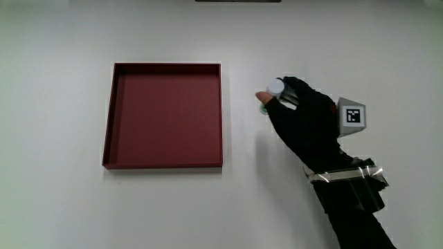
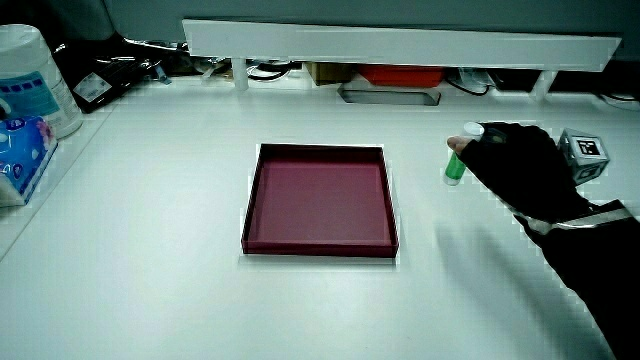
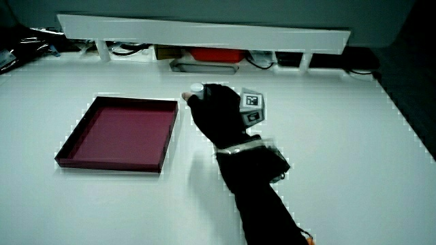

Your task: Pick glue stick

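The glue stick (image 1: 275,88) has a green body and a white cap, and it stands upright beside the dark red tray (image 1: 166,166). The gloved hand (image 1: 280,100) is wrapped round it, fingers curled on the upper part just under the cap. In a side view the green lower body (image 2: 454,170) shows below the hand (image 2: 485,148); I cannot tell whether its base touches the table. In a side view only the cap (image 3: 196,88) shows at the hand (image 3: 204,99). The patterned cube (image 1: 351,115) sits on the hand's back.
The shallow red tray (image 2: 320,250) holds nothing. A white wipes canister (image 2: 25,80) and a blue packet (image 2: 20,150) stand at the table's edge. A low white partition (image 2: 400,45) with cables and boxes under it runs along the table.
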{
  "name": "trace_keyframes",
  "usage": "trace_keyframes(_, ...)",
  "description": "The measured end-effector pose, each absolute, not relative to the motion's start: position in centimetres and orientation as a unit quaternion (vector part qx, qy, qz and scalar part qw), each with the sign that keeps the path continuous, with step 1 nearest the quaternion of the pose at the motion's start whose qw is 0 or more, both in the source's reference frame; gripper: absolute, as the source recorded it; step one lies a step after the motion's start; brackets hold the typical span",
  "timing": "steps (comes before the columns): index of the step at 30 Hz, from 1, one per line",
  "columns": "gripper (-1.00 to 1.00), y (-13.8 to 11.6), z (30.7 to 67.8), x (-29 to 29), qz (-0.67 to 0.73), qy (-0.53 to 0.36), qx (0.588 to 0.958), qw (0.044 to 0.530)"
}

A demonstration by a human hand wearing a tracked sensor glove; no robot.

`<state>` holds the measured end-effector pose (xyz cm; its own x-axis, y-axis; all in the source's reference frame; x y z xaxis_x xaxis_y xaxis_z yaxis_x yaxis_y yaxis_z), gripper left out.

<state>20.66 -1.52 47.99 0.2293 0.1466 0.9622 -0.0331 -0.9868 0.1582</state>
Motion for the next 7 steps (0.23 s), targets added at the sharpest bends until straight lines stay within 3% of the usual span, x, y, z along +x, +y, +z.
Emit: trace_keyframes(7, 1.0, -2.3, 46.2, 16.8, 0.642, -0.02, 0.763, 0.075)
